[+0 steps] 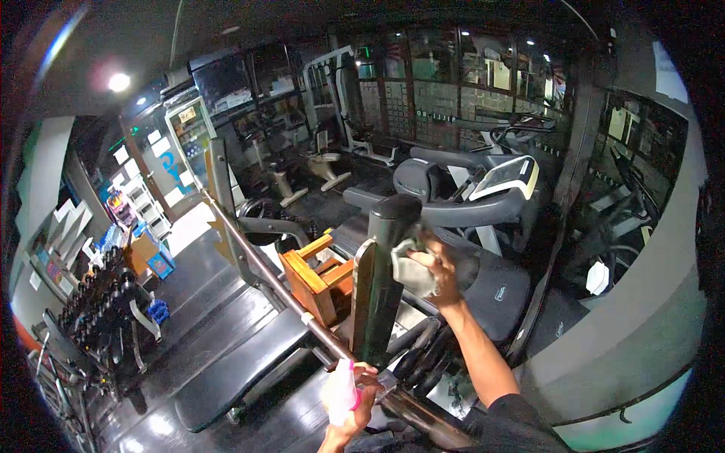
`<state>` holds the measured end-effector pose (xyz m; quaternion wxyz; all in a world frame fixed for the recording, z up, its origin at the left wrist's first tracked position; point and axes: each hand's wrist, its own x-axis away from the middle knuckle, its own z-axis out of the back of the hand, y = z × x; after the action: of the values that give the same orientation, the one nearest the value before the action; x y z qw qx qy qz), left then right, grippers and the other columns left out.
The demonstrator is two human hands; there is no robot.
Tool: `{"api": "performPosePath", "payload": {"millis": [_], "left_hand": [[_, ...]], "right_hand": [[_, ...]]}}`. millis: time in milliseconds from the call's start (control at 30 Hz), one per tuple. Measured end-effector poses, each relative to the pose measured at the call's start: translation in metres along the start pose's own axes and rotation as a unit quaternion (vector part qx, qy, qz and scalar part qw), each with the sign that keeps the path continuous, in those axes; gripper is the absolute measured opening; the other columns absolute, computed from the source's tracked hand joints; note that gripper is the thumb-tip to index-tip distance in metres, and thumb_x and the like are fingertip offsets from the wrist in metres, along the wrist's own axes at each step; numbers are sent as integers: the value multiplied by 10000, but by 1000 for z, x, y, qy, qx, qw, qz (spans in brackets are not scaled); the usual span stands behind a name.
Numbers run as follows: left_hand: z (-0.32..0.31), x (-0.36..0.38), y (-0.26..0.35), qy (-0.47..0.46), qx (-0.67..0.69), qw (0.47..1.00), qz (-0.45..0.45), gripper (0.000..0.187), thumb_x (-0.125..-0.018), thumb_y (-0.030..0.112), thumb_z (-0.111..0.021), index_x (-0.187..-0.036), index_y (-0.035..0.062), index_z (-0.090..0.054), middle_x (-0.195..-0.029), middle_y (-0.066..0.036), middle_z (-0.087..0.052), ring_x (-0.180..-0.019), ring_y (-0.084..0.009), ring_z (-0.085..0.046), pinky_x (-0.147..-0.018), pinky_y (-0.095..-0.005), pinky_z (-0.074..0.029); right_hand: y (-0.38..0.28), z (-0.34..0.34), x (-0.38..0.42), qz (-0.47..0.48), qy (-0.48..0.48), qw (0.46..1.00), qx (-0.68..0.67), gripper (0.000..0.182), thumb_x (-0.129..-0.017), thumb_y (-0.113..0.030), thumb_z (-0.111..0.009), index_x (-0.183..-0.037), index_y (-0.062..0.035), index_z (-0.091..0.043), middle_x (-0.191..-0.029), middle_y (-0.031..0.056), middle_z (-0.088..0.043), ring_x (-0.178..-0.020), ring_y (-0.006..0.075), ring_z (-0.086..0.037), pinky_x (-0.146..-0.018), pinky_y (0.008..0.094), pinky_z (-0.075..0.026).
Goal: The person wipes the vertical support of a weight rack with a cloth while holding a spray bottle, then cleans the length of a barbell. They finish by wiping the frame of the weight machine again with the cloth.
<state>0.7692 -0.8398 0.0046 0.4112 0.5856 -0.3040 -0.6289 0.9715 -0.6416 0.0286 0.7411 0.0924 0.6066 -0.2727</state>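
Observation:
My right hand (442,272) is closed on a pale cloth (414,270), which rests against the side of a black upright post (389,234). Lower down, my left hand (359,396) is wrapped round something white and pink (341,389), close to the end of a long metal bar (264,266). A clear item shows beside its fingers, too small to name. The bar runs up and left to a second upright (219,174). Behind the bar stands an orange wooden box (321,281).
A padded bench (249,362) lies under the bar. Dumbbells on a rack (102,294) stand at the left, near a cardboard box (147,253). A treadmill (483,181) is behind the post, and a grey curved wall (604,355) rises at the right.

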Motion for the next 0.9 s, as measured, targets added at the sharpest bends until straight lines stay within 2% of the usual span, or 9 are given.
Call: {"api": "performPosePath", "payload": {"millis": [200, 267, 300, 400, 500, 533, 733, 833, 900], "left_hand": [[-2, -2, -1, 21, 65, 997, -18, 254, -839, 97, -582, -1040, -36, -502, -855, -112, -604, -661, -186, -645, -549, -270, -501], [-2, -4, 2, 13, 72, 997, -19, 267, -838, 93, -587, -1044, -45, -486, -907, -135, -590, -666, -197, -641, -541, -273, -499], [0, -5, 5, 4, 58, 998, -21, 282, -835, 73, -583, -1059, -54, -467, -940, -154, -573, -672, -211, -637, -561, -295, -506], [4, -2, -3, -16, 23, 1000, -3, 278, -827, 45, -575, -1060, -52, -458, -925, -158, -570, -674, -218, -640, -594, -313, -508], [7, -1, -8, -14, -9, 1000, -18, 268, -818, 22, -568, -1049, -48, -452, -932, -163, -566, -672, -227, -644, -612, -321, -505], [8, -2, -8, -14, -9, 1000, -19, 268, -818, 22, -568, -1049, -48, -452, -932, -163, -566, -672, -227, -644, -612, -321, -505], [5, -3, -3, -6, 0, 1000, -1, 242, -822, 51, -576, -1026, -35, -476, -844, -136, -587, -648, -208, -647, -593, -302, -486], [0, -5, 4, 27, 64, 997, 34, 250, -818, 79, -588, -1028, -22, -497, -801, -114, -597, -644, -194, -647, -579, -294, -475], [1, -4, 3, 18, 25, 999, -5, 266, -817, 108, -603, -1035, -13, -510, -805, -106, -606, -642, -185, -646, -558, -289, -466]], "right_hand": [[49, -5, 67, -244, -70, 967, -26, 318, -826, -85, -568, -1131, 5, -539, -1116, 175, -594, -1043, 288, -573, -891, 370, -446], [53, -16, 51, -292, 155, 932, -149, 250, -858, -71, -532, -1092, 12, -559, -1103, 159, -604, -1034, 227, -572, -850, 347, -457], [28, -3, 29, -406, 85, 906, -91, 230, -868, -50, -509, -1074, 32, -571, -1097, 139, -610, -1025, 212, -568, -857, 340, -446], [-22, 10, -37, -131, 9, 991, -40, 250, -840, -56, -547, -1076, 5, -597, -1105, 158, -597, -1052, 265, -567, -911, 374, -425], [-7, 5, -44, 88, -11, 988, 123, 317, -710, -50, -674, -1015, -110, -614, -1225, 158, -521, -1195, 354, -467, -979, 427, -393], [3, -2, -17, -76, -58, 992, 82, 347, -702, -65, -682, -1031, -135, -599, -1211, 174, -524, -1210, 377, -446, -989, 436, -385], [37, -3, 63, -254, -35, 957, -136, 466, -694, 19, -564, -1157, -4, -520, -1167, 164, -564, -1102, 286, -536, -958, 351, -402], [14, 1, 28, -285, 168, 940, -80, 410, -748, 49, -493, -1154, 6, -527, -1121, 144, -581, -1076, 253, -545, -941, 325, -403], [-23, 11, -2, -156, 148, 976, -27, 345, -826, -38, -513, -1168, 0, -529, -1133, 152, -564, -1073, 274, -539, -933, 333, -402]]}}
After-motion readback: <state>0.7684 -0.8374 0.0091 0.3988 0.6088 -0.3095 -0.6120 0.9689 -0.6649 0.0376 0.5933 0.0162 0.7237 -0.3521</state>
